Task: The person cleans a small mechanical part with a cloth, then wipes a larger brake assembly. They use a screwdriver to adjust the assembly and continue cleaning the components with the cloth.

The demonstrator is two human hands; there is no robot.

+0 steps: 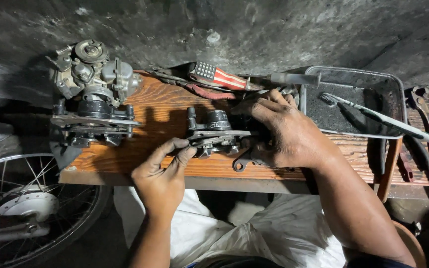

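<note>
- A small dark carburettor part [213, 133] lies mid-worktop [155, 114], still in pieces.
- Its left edge is pinched by the left hand [162, 173]; the right hand [279, 131] is cupped over its right end.
- A whole carburettor [93, 74] stands apart, untouched.

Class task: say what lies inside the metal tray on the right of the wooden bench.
Inside the metal tray a toothbrush lies slanted over dark, grimy residue. The right hand covers the tray's left edge.

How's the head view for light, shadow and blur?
Head view: dim and warm; the hands cast hard shadows on the wooden board; left hand, right hand and small engine part sharp; spoked wheel dark at the lower left; slight wide-angle bend at edges.
</note>
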